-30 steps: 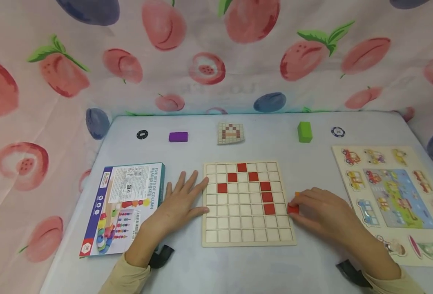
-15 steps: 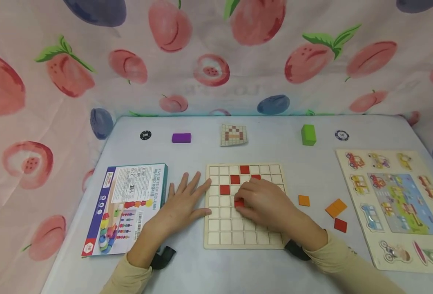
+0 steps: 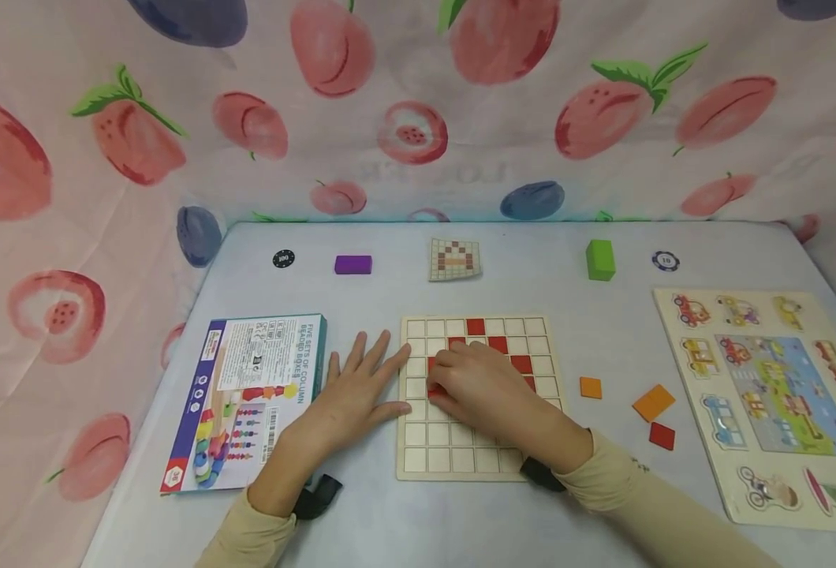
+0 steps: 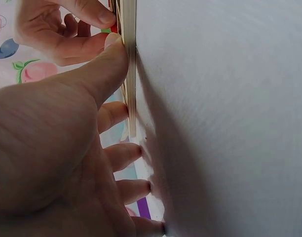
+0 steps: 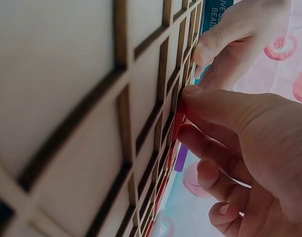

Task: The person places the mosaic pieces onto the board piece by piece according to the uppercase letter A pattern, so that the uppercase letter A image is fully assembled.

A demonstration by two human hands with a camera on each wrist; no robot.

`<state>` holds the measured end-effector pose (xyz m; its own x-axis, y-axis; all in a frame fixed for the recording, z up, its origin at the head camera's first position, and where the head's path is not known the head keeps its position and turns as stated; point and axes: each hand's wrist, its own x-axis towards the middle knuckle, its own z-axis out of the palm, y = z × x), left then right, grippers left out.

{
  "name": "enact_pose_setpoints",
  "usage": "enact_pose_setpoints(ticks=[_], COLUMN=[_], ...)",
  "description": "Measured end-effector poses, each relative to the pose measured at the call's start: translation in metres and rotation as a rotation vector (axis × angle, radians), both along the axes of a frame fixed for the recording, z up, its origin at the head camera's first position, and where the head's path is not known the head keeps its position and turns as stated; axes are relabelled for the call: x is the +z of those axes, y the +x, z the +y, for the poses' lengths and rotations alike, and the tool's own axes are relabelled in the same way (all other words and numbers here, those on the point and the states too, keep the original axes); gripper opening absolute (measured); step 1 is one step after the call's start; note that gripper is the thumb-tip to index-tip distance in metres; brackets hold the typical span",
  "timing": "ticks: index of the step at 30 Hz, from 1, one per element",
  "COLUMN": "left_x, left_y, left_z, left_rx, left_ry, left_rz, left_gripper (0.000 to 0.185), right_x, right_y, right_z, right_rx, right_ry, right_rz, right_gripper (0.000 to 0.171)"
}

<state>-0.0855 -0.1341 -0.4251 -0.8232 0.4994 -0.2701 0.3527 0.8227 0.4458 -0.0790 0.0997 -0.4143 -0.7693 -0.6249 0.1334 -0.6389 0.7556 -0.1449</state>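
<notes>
A wooden grid board (image 3: pixel 415 459) lies flat on the white table, with several red square tiles set in its cells, one of them a red tile (image 3: pixel 475 326) in the top row. My right hand (image 3: pixel 485 386) is over the board and pinches a red tile (image 5: pixel 179 120) between thumb and fingertip, at a cell near the left side. It hides part of the grid. My left hand (image 3: pixel 350 394) lies with fingers spread on the table, its thumb and index finger touching the board's left edge.
Right of the board lie orange tiles (image 3: pixel 654 403) and a loose red tile (image 3: pixel 662 436). A pattern card (image 3: pixel 455 260), a purple block (image 3: pixel 353 264) and a green block (image 3: pixel 600 260) stand behind. A picture puzzle (image 3: pixel 790 394) is at right, a toy box (image 3: pixel 244 402) at left.
My right hand has moved left from beside the loose tiles to over the board, carrying a red tile, then slightly further left. My left hand has kept its place.
</notes>
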Motion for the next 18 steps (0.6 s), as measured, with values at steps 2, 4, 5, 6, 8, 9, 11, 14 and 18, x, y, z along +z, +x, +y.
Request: enact_pose_setpoints(ticks=[2,4,5,6,8,9,11,14,18], left_x=[-0.0001,0.0,0.0001,0.0003,0.0003,0.0002,0.0003,-0.0002,-0.0003], left_y=[-0.0001,0.0,0.0002,0.0003,0.0006,0.0006,0.0008,0.0004,0.0002], left_z=[0.0002,0.0004,0.0003,0.0003,0.0004,0.0005,0.0006,0.001,0.0009], left_rx=[0.0,0.001,0.002,0.003,0.005,0.006,0.006,0.004,0.002], left_ry=[0.0,-0.002,-0.002,-0.001,0.001,0.002,0.003,-0.002,-0.008], left_rz=[0.0,0.0,0.0,0.0,-0.001,-0.002,-0.001,0.002,0.005], left_gripper=[0.081,0.081,0.081,0.081,0.081,0.081,0.081,0.081,0.081], right_x=[0.0007,0.0011,0.0008,0.0009,0.0009,0.0008,0.0006,0.0006,0.0009], right_y=[0.0006,0.0013,0.0015,0.0019,0.0024,0.0027,0.0032,0.0032,0.0028], right_z=[0.0003,0.001,0.0012,0.0016,0.002,0.0024,0.0033,0.0043,0.0056], right_rx=[-0.006,-0.013,-0.016,-0.017,-0.02,-0.02,-0.021,-0.023,-0.018], right_ry=[-0.002,-0.004,0.0,0.003,0.006,0.007,0.011,0.011,0.0], right_rz=[-0.003,-0.013,-0.015,-0.018,-0.019,-0.019,-0.021,-0.019,-0.026], right_gripper=[0.009,0.01,0.01,0.01,0.011,0.012,0.014,0.017,0.017])
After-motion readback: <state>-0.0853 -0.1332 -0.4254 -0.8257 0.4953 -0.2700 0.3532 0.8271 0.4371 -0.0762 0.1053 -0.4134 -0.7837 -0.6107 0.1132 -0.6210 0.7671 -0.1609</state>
